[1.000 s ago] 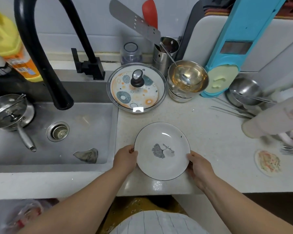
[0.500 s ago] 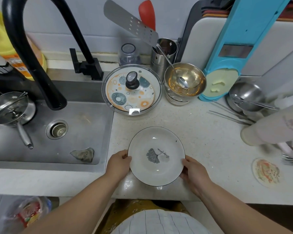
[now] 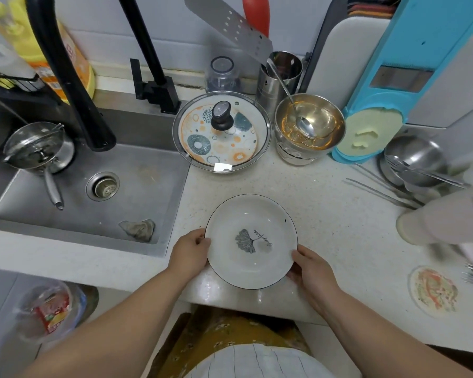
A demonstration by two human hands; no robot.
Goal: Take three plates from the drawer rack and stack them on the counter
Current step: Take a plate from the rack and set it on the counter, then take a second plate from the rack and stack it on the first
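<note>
A white plate [image 3: 250,241] with a thin dark rim and a grey leaf print in its middle sits at the front edge of the speckled counter [image 3: 336,222]. My left hand [image 3: 190,252] grips its left rim. At the lower right rim, my right hand [image 3: 311,267] holds it too. Whether the plate rests on the counter or hovers just above it, I cannot tell. The drawer rack is out of view, and no other plates show.
Behind the plate stand a patterned glass lid [image 3: 221,132] and a steel bowl [image 3: 309,129] with a spoon. The sink [image 3: 137,186] and black faucet [image 3: 71,77] are left. Chopsticks [image 3: 377,190], steel bowls [image 3: 413,159] and a pale bottle [image 3: 443,222] lie right.
The plate and both hands have stayed in the same grip; the view shifted slightly, and the plate sits a little nearer the counter's front edge.
</note>
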